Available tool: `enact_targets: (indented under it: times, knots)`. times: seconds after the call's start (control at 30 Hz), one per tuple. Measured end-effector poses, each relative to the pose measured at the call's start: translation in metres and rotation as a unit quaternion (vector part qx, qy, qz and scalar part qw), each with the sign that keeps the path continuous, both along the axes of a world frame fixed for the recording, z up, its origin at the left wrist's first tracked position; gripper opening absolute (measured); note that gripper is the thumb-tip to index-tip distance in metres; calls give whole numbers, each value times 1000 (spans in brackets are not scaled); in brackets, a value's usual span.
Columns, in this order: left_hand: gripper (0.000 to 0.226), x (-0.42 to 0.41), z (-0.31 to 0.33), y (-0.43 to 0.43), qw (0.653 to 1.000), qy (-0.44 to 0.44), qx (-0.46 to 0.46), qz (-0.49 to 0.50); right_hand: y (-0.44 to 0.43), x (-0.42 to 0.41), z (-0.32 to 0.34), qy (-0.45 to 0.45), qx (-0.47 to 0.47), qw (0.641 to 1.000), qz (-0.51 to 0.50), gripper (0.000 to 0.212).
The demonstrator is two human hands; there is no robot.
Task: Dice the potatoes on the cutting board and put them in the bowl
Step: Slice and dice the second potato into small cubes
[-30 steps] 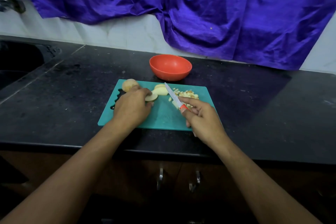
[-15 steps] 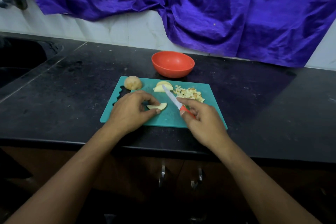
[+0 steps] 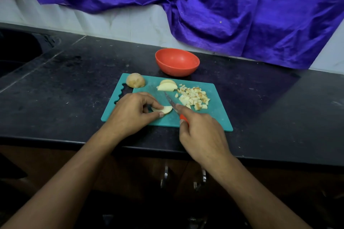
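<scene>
A teal cutting board (image 3: 217, 115) lies on the black counter. My left hand (image 3: 132, 111) pinches a pale potato slice (image 3: 164, 109) flat on the board's near middle. My right hand (image 3: 201, 135) grips a knife (image 3: 170, 101) by its red handle, the blade lying just right of that slice. A heap of diced potato (image 3: 193, 97) sits at the board's right. Two more slices (image 3: 167, 85) lie at the far middle, and a potato half (image 3: 135, 80) at the far left corner. The red bowl (image 3: 177, 62) stands behind the board; nothing shows inside it.
The black counter (image 3: 74, 87) stretches to both sides of the board, with a dark sink (image 3: 16, 52) at the far left. Purple cloth (image 3: 223, 5) hangs on the wall behind. Cabinet handles (image 3: 165, 174) show below the counter edge.
My left hand drew one slice from the far pile toward the board's near middle and holds it there. The knife followed and now lies beside that slice.
</scene>
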State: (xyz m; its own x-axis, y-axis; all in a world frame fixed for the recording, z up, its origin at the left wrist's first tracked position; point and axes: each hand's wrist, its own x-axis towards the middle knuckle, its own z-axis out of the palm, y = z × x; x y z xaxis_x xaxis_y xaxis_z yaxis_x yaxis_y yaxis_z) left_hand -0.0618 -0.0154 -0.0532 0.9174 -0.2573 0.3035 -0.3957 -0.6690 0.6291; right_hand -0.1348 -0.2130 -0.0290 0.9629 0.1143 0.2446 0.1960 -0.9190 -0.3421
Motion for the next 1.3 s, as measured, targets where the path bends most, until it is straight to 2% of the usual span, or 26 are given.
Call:
enact_targets:
  times: [0.4, 0.47, 0.57, 0.63, 1.07, 1.3]
  knots:
    - [11, -1, 0, -1, 1000, 1, -26, 3, 10, 1, 3, 23, -119, 993, 5, 57]
    - [11, -2, 0, -1, 1000, 1, -26, 9, 5, -1, 3, 23, -105, 994, 5, 55]
    - [10, -3, 0, -1, 999, 2, -29, 15, -5, -4, 2, 28, -3, 1000, -10, 48]
    - [10, -3, 0, -2, 1000, -1, -26, 14, -7, -3, -1, 14, 23, 1000, -10, 47]
    - [11, -5, 2, -1, 1000, 1, -28, 10, 5, -3, -1, 3, -74, 997, 12, 53]
    - [11, -5, 1, -2, 1000, -8, -23, 18, -1, -5, -4, 3, 18, 1000, 4, 48]
